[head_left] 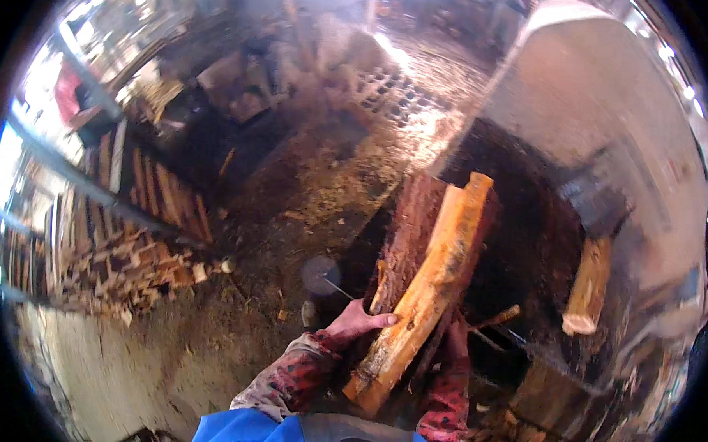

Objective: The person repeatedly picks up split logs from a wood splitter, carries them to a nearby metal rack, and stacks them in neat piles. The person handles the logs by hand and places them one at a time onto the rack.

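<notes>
Hands holding logs, firewood seemingly in metal rack

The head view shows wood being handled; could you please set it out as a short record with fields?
Left hand: gripping the left side of the long yellow-orange barkless log
Right hand: at the right side, partly hidden; grip unclear
Beside the log: reddish-brown rough-barked wood piece
Far right: separate yellow-orange round log with pale cut end
Left background: pile of brown split firewood
</notes>
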Demonstrator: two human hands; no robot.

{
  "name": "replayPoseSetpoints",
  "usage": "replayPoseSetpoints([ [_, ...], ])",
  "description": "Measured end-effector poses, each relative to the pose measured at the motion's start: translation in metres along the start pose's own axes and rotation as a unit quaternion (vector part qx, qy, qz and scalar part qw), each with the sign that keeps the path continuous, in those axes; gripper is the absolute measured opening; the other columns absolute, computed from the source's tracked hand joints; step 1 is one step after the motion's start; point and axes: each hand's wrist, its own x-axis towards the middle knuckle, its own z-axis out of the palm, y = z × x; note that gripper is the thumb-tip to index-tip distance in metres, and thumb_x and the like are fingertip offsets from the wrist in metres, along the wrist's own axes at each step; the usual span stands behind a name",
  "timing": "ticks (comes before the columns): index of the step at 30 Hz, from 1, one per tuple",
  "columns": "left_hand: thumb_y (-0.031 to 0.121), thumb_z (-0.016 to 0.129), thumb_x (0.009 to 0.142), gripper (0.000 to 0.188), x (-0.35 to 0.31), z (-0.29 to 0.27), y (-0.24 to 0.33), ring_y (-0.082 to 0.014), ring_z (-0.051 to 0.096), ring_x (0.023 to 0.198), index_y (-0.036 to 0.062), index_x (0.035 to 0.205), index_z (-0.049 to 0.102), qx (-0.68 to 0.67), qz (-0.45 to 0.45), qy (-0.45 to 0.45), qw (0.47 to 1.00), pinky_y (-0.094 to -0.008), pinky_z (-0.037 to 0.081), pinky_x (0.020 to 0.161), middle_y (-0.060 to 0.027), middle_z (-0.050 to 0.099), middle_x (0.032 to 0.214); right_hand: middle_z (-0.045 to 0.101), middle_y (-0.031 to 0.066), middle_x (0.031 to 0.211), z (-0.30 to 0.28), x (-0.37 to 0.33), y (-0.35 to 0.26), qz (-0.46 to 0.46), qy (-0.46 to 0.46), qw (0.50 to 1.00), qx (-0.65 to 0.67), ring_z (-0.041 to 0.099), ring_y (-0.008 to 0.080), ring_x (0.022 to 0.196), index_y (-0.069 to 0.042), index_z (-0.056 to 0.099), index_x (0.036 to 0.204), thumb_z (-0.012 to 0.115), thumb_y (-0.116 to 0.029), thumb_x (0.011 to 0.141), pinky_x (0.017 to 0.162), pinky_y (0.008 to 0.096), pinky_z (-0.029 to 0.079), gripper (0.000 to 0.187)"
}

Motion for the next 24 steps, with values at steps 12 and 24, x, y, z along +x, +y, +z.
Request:
replayPoseSetpoints([
  [12, 0.049, 0.083, 0.063, 0.086, -0.005, 0.012, -0.019, -0.0204, 0.055, 0.108, -0.0017, 0.126, 0.052, -0.027, 0.095, 0.068, 0.993, -0.0335, 0.041, 0.097, -0.0102, 0.060, 0.117, 0.057, 0.0107, 0.119, -0.015, 0.040, -0.011, -0.107, -0.139, 0.963, -0.204, 0.057, 0.0233, 0.103, -0.002, 0.047, 0.128, 0.061, -0.037, 0.089, 0.088, 0.0388, 0.048, 0.054],
  [24, 0.042, 0.086, 0.062, 0.080, -0.023, 0.075, -0.046, -0.0165, 0.056, 0.098, -0.0035, 0.120, 0.052, -0.053, 0.297, 0.187, 0.935, -0.0323, 0.046, 0.089, -0.0082, 0.062, 0.107, 0.055, 0.0129, 0.120, -0.009, 0.062, -0.069, -0.099, -0.318, 0.934, -0.127, 0.057, 0.0251, 0.102, 0.000, 0.043, 0.131, 0.056, -0.035, 0.091, 0.088, 0.0389, 0.048, 0.056],
])
